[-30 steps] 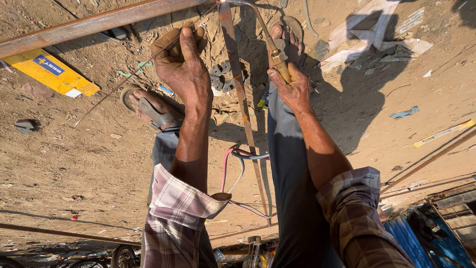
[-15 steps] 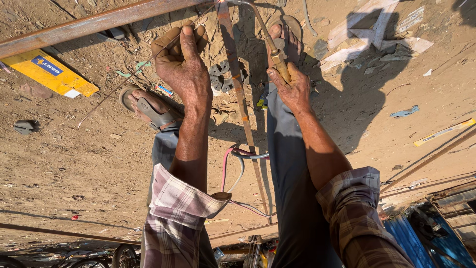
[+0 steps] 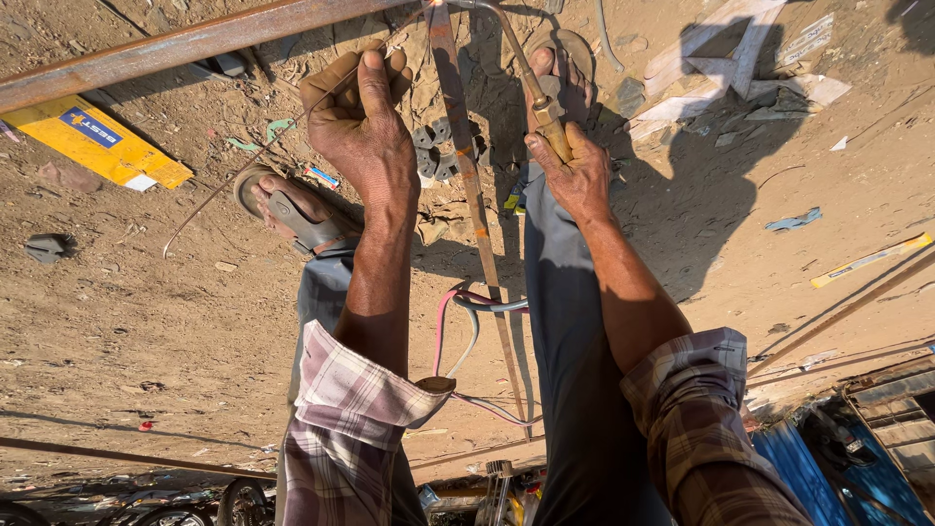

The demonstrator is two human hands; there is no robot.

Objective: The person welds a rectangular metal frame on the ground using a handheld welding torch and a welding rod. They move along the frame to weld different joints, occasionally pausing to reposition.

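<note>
My left hand (image 3: 362, 131) is closed around a thin wire rod (image 3: 229, 200) that slants down to the left over the dirt. My right hand (image 3: 577, 175) grips the brass handle of a gas torch (image 3: 543, 105), whose bent tube rises toward the joint at the top. There a long rusty steel bar (image 3: 195, 41) meets a narrow rusty flat strip (image 3: 469, 185) running down between my arms. Pink and grey hoses (image 3: 466, 314) hang below my wrists. Both plaid sleeves are rolled up.
My sandalled feet (image 3: 292, 209) rest on sandy ground. A yellow flat box (image 3: 97, 146) lies at the left and white scraps (image 3: 726, 68) at the upper right. Thin rods (image 3: 847, 307) and blue sheet (image 3: 818, 468) sit at the lower right, with small grey metal parts (image 3: 438, 141) behind the strip.
</note>
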